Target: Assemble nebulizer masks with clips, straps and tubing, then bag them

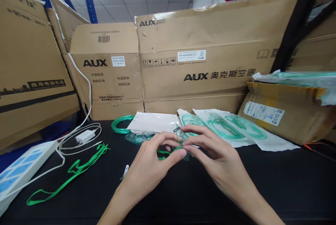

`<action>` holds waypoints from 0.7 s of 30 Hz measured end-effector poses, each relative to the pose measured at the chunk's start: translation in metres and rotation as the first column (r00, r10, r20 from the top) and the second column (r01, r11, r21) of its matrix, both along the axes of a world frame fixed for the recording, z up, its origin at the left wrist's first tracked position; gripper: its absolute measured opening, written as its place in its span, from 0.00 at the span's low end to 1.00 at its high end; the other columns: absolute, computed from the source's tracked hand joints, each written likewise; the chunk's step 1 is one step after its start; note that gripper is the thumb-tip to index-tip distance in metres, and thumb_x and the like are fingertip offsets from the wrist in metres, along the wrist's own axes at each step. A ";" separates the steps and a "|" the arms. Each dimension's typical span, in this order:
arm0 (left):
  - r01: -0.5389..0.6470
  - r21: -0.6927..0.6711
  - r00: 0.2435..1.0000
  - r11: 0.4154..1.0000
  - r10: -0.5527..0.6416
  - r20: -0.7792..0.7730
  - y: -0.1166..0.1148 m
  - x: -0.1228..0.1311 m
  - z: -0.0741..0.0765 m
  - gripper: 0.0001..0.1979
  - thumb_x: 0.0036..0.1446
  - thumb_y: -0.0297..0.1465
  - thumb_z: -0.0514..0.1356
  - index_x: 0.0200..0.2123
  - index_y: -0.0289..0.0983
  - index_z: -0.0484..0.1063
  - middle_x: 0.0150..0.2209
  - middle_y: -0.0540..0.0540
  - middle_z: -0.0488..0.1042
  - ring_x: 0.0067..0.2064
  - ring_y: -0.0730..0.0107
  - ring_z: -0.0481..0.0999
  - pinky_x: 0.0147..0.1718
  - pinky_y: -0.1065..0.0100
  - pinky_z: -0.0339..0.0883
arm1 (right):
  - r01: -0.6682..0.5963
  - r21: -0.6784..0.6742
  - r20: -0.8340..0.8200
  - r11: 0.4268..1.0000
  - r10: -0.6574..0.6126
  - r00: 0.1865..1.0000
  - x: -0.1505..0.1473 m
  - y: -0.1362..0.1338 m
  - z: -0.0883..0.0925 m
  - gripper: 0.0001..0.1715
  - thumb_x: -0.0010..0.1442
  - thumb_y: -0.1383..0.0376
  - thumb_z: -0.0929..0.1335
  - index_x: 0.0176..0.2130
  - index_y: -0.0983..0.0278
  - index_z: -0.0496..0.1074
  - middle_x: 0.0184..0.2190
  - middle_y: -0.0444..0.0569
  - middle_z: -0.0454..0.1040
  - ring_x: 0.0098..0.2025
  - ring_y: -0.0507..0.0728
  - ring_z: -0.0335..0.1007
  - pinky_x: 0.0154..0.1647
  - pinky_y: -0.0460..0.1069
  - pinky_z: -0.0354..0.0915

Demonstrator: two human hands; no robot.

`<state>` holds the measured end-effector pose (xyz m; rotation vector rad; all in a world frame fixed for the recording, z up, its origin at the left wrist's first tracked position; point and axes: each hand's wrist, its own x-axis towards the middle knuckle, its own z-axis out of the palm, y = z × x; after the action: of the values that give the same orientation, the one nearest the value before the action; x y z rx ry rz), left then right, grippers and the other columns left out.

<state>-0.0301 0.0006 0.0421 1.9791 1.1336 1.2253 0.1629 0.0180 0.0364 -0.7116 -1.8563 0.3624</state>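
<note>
My left hand and my right hand meet over the black table, both pinching a clear plastic mask with a thin green strap threaded at it. The fingertips of both hands touch at the strap. Just behind the hands lie a clear mask part, a coil of green tubing and a white plastic bag. A loose green elastic strap lies to the left. A small metal clip rests beside my left wrist.
Sealed bags with green tubing lie to the right, beside a brown package. AUX cardboard boxes wall off the back. A white charger with cable and a power strip sit at the left.
</note>
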 end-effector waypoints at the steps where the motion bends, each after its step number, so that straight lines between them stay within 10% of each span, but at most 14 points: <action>1: -0.015 0.020 0.999 1.000 0.014 0.036 0.000 0.002 -0.002 0.12 0.63 0.35 0.65 0.49 0.45 0.72 0.44 0.52 0.80 0.46 0.65 0.79 0.45 0.67 0.69 | 0.010 0.019 0.013 1.000 -0.011 1.000 0.000 0.001 -0.001 0.07 0.67 0.66 0.69 0.38 0.55 0.78 0.52 0.48 0.76 0.55 0.60 0.74 0.57 0.56 0.69; 21: -0.175 0.350 0.975 0.920 0.210 -0.066 -0.001 0.005 -0.003 0.08 0.59 0.24 0.63 0.40 0.42 0.74 0.38 0.52 0.78 0.39 0.67 0.76 0.43 0.65 0.70 | 0.199 0.234 0.100 0.952 -0.227 0.969 0.008 0.010 0.000 0.10 0.70 0.73 0.63 0.39 0.58 0.68 0.43 0.50 0.71 0.47 0.59 0.71 0.47 0.54 0.67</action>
<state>-0.0251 -0.0004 0.0395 2.2499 1.2600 1.5253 0.1710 0.0277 0.0367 -0.7849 -1.8790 -0.0319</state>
